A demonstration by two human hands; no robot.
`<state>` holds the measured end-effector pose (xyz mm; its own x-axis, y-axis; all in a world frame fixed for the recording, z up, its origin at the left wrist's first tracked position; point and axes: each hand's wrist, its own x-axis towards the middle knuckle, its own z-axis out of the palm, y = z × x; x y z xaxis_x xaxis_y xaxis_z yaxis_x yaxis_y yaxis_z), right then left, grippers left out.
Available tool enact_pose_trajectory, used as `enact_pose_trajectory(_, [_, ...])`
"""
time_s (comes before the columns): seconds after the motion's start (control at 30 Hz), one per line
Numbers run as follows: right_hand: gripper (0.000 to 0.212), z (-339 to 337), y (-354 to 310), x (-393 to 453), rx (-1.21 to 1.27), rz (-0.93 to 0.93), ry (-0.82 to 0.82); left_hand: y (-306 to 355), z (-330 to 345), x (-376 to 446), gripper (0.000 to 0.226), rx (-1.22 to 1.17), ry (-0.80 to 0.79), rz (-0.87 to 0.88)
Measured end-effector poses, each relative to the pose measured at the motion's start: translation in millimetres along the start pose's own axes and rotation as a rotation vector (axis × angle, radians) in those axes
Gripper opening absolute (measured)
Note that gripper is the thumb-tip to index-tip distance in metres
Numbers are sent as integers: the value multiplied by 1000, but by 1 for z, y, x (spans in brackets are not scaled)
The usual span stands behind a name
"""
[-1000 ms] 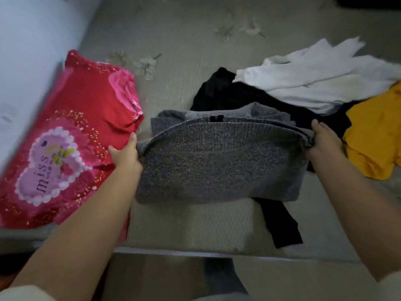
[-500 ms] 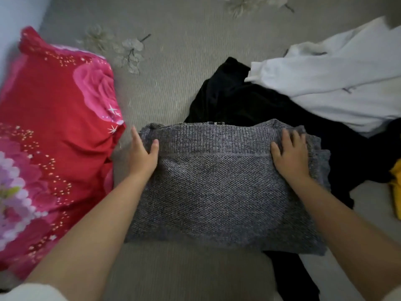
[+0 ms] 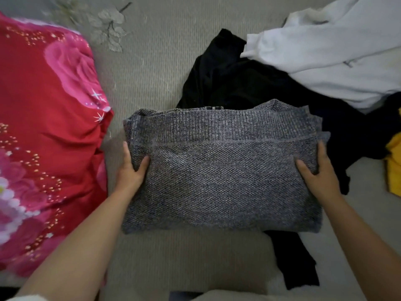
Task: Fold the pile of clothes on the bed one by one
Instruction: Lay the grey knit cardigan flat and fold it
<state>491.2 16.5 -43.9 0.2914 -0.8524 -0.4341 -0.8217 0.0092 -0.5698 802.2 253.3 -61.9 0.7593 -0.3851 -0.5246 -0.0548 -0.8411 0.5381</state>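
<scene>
Our left hand (image 3: 132,170) and right hand (image 3: 319,170) have slid from the folded grey sweater's (image 3: 221,174) top to pinch its sides. It looks ready to set aside.

A home bedroom: a bed (image 3: 195,257) with a floral-printed sheet, a red pillow (image 3: 43,127), scattered clothes (image 3: 325,51).

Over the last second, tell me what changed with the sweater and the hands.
The grey sweater was folded away from the person and laid flat on the bed. Both hands pressed it briefly near its top band, then slid back to its sides: the left hand and right hand now grip the edges. The black garment, white top and red cushion stayed put.
</scene>
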Motion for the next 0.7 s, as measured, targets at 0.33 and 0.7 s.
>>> enact_pose_trajectory(0.33, [82,2,4,-19,131,94,12,-14,-1,-20,70,-22,24,81])
enact_pose_trajectory(0.7, [70,-32,-45,-56,74,-11,90,30,-48,-59,76,152,77,318])
